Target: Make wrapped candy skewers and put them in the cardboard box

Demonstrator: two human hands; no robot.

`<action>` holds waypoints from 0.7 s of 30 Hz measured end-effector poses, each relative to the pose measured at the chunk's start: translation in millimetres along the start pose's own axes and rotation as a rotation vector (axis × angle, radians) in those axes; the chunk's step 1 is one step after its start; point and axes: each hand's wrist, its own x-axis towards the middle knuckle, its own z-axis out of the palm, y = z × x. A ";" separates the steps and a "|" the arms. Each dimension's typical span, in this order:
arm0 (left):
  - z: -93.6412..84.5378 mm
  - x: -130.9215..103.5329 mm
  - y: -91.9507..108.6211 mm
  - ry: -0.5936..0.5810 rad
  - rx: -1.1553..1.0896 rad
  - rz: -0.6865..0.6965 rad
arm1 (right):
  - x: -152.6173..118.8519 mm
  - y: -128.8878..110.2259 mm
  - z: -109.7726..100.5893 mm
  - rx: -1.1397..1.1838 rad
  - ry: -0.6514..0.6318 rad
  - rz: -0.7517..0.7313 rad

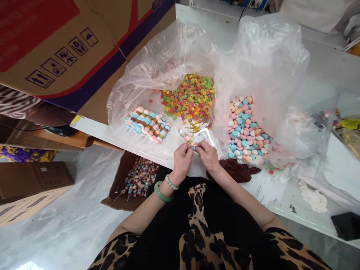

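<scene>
My left hand (182, 159) and my right hand (208, 154) meet at the table's front edge, fingertips pinched close together. Between them is the near end of a candy skewer (185, 135) in a clear wrapper, its far end pointing away from me. Just beyond lies a bunch of gold twist ties (194, 126) on a printed plastic packet (206, 136). To the left, stacked rows of pastel candy skewers (148, 125) rest on clear plastic. Ring-shaped gummies (189, 98) fill an opened bag behind. Pastel oval candies (246, 129) spill from another bag at the right.
A large cardboard carton (92, 56) stands at the left. Below the table edge, an open box (116, 197) holds several wrapped candy skewers. A brown cloth (239, 170), a crumpled white glove or cloth (312, 195), a dark phone-like object (346, 225) and a clear plastic tub (327, 150) are at the right.
</scene>
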 end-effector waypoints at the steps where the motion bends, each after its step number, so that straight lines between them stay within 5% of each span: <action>1: -0.7 0.6 0.8 -0.001 -0.073 -0.055 | 1.4 2.8 -0.1 0.091 -0.043 0.015; 5: -4.6 1.6 3.2 -0.009 -0.182 -0.128 | 6.3 11.2 -2.0 0.265 -0.168 0.048; 10: -6.5 -0.2 2.6 -0.010 -0.063 -0.023 | 10.7 5.5 -8.4 0.159 -0.238 0.007; 17: -4.6 0.3 -4.0 0.058 0.124 0.105 | 6.2 -12.3 5.4 -0.506 -0.011 -0.067; 21: -2.3 3.3 -7.8 0.087 -0.005 0.040 | 12.2 -9.2 12.7 -0.281 -0.058 -0.014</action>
